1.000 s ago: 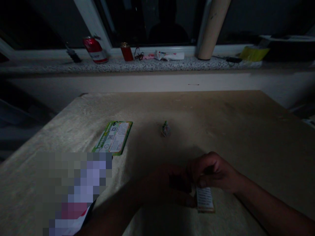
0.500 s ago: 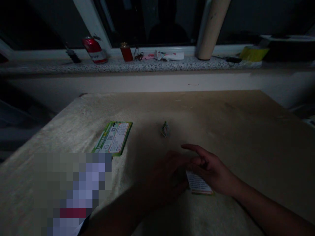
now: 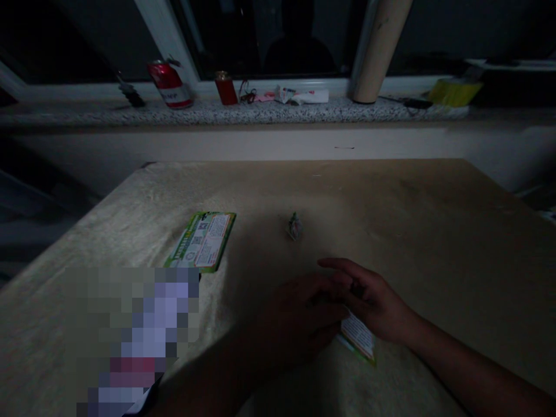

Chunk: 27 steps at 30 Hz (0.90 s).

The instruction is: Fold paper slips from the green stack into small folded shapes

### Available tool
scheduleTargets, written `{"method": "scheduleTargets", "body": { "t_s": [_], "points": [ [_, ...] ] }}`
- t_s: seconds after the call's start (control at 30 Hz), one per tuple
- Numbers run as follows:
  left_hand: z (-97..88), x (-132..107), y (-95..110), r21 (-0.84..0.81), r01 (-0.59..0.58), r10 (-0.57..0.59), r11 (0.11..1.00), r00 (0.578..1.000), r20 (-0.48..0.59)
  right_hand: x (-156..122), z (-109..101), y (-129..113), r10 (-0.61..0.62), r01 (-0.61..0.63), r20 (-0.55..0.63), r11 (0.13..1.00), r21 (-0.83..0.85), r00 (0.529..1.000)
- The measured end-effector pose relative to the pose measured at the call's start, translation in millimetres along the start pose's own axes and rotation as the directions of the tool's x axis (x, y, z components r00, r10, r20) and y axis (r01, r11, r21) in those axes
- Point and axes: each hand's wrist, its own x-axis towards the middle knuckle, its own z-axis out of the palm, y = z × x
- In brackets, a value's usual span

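Both hands meet over a small printed card (image 3: 359,335) with dense text and a green-orange edge, tilted near the front of the table. My right hand (image 3: 377,298) pinches its upper part, with the index finger stretched out to the left. My left hand (image 3: 299,315), dark in shadow, has its fingers closed at the card's left side, and they hide part of it. Beyond the hands lies a small crumpled green and whitish piece (image 3: 295,227). A larger flat green printed packet (image 3: 202,240) lies to the left.
A pixelated upright patch (image 3: 152,330) covers something at the front left of the table (image 3: 412,231). On the stone sill (image 3: 269,114) stand a red can (image 3: 170,86), a red lighter (image 3: 226,88), a cardboard tube (image 3: 377,58), and a yellow item (image 3: 454,92).
My left hand has moved up and right onto the card beside my right hand. The card has turned, its lower edge now slanting down to the right.
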Motion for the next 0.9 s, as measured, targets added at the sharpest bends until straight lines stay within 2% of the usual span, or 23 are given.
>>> {"method": "scheduleTargets", "body": {
  "t_s": [0.13, 0.2, 0.3, 0.4, 0.5, 0.6, 0.73, 0.8, 0.9],
  "points": [
    [2.6, -2, 0, 0.058, -0.065, 0.064, 0.996, 0.998, 0.01, 0, -4, 1, -0.017, 0.017, -0.017, 1.0, 0.006, 1.0],
    [2.7, -2, 0, 0.066, -0.047, 0.045, 0.997, 0.999, 0.026, 1, -7, 2, -0.045, 0.045, -0.061, 0.999, -0.005, 0.997],
    [0.7, -2, -3, 0.064, 0.031, -0.033, 0.998, 0.999, 0.03, 1, -11, 3, -0.108, 0.1, -0.186, 0.994, -0.052, 0.977],
    [-2.5, -1, -6, 0.07, 0.119, -0.116, 0.99, 0.992, -0.048, 0, -16, 0, -0.2, 0.152, -0.307, 0.973, -0.173, 0.931],
    [-4.2, 1, -8, 0.104, 0.21, -0.199, 0.972, 0.974, -0.11, -3, -22, -7, -0.387, 0.248, -0.344, 0.89, -0.382, 0.856],
    [-2.7, 1, -9, 0.128, 0.266, -0.247, 0.955, 0.958, -0.147, -6, -26, -13, -0.573, 0.419, -0.173, 0.743, -0.522, 0.801],
    [0.2, 0, -10, 0.138, 0.276, -0.247, 0.951, 0.949, -0.197, -7, -24, -15, -0.673, 0.578, 0.048, 0.594, -0.559, 0.738],
    [-0.1, 0, -10, 0.135, 0.283, -0.254, 0.95, 0.947, -0.196, -8, -21, -16, -0.687, 0.607, 0.135, 0.51, -0.61, 0.714],
    [-2.4, 0, -9, 0.13, 0.323, -0.297, 0.937, 0.937, -0.184, -13, -16, -19, -0.672, 0.579, 0.195, 0.41, -0.705, 0.714]
  ]
}}
